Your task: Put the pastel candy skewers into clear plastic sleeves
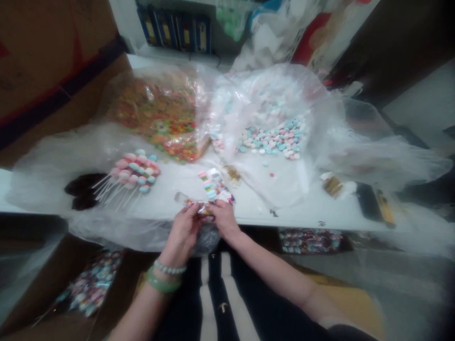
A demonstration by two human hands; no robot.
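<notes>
My left hand (186, 225) and my right hand (224, 218) are close together at the table's front edge. Both have their fingers closed on the bottom of a small clear printed candy bag (227, 196). Pastel candies in a row (210, 184) show in or against the bag, pointing away from me; blur hides how they sit. Just beyond the bag lies a little heap of gold twist ties (232, 174). To the left, a pile of candy skewers (137, 171) in pink, white and blue rests with its white sticks toward me.
Behind are large clear bags of orange-green gummies (159, 121) and pastel candies (273, 137). A dark object (85, 189) lies left. At right are a gold bundle (332, 185), a black phone-like slab (368, 202) and a yellow tool (386, 208). Boxes below hold packed candies (94, 284).
</notes>
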